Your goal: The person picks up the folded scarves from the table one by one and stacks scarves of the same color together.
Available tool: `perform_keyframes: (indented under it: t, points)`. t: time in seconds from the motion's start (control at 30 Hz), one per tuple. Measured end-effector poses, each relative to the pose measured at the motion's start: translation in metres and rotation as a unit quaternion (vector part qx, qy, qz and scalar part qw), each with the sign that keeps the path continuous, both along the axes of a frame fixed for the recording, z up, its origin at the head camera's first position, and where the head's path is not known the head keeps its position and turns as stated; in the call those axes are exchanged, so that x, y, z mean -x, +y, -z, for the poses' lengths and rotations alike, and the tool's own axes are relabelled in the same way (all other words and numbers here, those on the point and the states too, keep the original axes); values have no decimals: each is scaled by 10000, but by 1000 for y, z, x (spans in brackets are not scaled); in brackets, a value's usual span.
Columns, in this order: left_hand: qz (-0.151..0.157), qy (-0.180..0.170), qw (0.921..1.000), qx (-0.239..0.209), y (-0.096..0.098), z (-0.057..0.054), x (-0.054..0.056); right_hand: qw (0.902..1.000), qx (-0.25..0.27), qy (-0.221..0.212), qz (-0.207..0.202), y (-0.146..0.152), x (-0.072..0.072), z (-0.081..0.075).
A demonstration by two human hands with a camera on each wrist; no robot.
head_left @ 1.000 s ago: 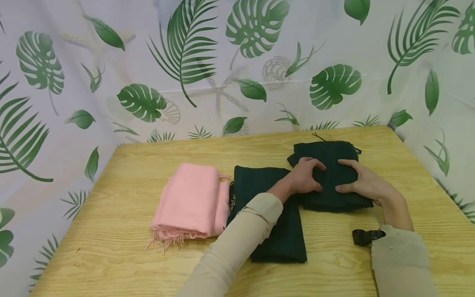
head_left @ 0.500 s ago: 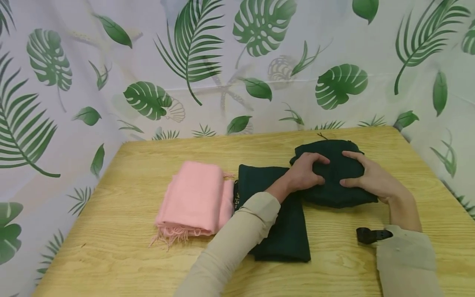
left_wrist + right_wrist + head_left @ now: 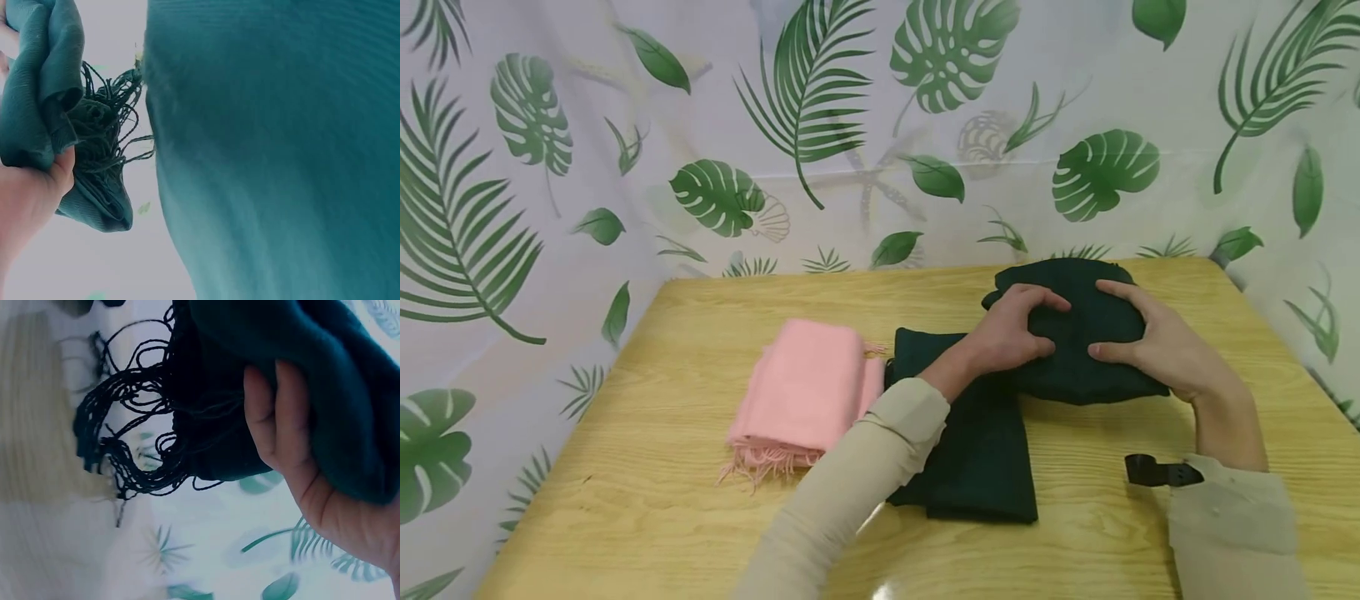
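Observation:
A dark green folded scarf [image 3: 1078, 367] is held between both hands at the right of the table, apparently raised off the wood. My left hand [image 3: 1011, 329] grips its left side, thumb and forefinger on top. On the opposite side my right hand [image 3: 1165, 342] holds it the same way. From below, the right wrist view shows fingers [image 3: 290, 425] curled under the cloth and dark fringe [image 3: 131, 412] hanging loose. A second dark green folded scarf [image 3: 985, 458] lies on the table, partly under the left forearm. Large green cloth [image 3: 275, 150] fills much of the left wrist view.
A pink folded scarf [image 3: 812, 383] with a fringe lies left of the green one, close beside it. The wooden table [image 3: 647, 467] backs onto a leaf-print curtain [image 3: 850, 100]. A black strap [image 3: 1161, 472] sticks out from the right sleeve.
Both hands have lifted the green scarf upward and slightly away, still gripping its two sides. The head view has shifted a little to the left. The other two scarves lie as before.

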State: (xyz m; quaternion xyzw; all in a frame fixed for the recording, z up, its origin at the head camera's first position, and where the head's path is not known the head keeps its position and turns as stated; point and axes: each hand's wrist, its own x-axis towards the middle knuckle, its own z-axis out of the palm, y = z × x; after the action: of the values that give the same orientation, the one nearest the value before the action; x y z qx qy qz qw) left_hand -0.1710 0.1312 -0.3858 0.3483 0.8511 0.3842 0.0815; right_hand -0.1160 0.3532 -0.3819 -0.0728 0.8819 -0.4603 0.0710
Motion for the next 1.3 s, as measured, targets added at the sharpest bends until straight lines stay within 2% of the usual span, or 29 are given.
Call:
perform_keyframes:
  t: [0.23, 0.37, 0.5, 0.73, 0.9, 1.3]
  points:
    - [149, 331, 9993, -12, -26, -12, -6, 9993, -300, 234, -64, -23, -6, -19]
    - [186, 440, 9988, -126, -44, -18, -16, 9987, -379, 275, -176, -36, -13, -30]
    - [72, 466, 9986, -241, -63, -25, -26, 9983, -382, 335, -275, -53, -19, -39]
    - [-9, 414, 9983, -420, -98, -31, -43, 9956, -402, 540, -650, -81, -29, -47]
    - [25, 335, 9987, -372, -120, -26, -53, 9918, -592, 644, -936, -99, -35, -46]
    - [-55, 103, 9996, -241, -160, -1, -76, 9803, -796, 617, -1699, -135, -40, -27]
